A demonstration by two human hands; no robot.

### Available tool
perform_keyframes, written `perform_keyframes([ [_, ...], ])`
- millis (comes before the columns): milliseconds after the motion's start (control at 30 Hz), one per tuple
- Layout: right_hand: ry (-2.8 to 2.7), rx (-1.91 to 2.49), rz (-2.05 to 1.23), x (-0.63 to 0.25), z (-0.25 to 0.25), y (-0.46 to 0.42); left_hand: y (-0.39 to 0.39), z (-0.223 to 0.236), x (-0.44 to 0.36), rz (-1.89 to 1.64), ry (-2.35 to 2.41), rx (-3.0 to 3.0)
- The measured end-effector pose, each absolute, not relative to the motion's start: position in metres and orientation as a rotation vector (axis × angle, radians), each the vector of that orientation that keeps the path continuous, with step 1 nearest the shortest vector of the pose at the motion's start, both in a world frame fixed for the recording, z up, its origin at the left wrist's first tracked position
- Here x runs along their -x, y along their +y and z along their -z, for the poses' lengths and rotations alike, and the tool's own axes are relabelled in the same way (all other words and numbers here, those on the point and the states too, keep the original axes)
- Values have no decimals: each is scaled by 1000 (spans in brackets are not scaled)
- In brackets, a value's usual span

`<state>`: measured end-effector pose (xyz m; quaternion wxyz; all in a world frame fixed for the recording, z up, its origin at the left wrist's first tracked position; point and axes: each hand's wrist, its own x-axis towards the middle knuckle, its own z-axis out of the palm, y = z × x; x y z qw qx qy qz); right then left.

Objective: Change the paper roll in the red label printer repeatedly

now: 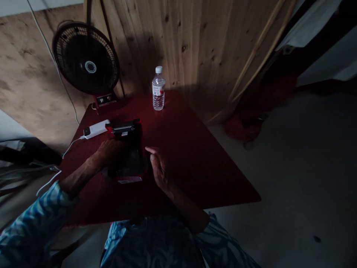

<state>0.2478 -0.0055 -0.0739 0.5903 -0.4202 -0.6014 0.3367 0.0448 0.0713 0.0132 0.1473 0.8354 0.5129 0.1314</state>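
A red and black box-like device (143,163) sits on the dark red table, its upper part raised at the far end and its inside in deep shadow. A pale label shows on its near side. My left hand (107,150) reaches over the left edge of the device, and its fingers vanish in the dark interior. Just off the right side is my right hand (159,167), with index finger stretched out and thumb apart, holding nothing that I can see. I cannot tell whether its fingertip touches the device.
Behind my left hand lies a white power bank (97,129) with a cable plugged in. A black fan (90,67) stands at the table's back left. A clear plastic bottle (158,91) with a white cap stands upright near the wooden wall (195,44). The table (200,163) narrows toward the wall.
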Motion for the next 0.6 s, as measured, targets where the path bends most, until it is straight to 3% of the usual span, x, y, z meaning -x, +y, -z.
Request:
perform_keyframes([
  [267, -1383, 999, -808, -247, 74, -7, 68, -19, -40, -203, 1585, -2408],
  [600, -1272, 862, -792, -244, 76, -6, 26, -52, -38, -753, 1357, -2154],
])
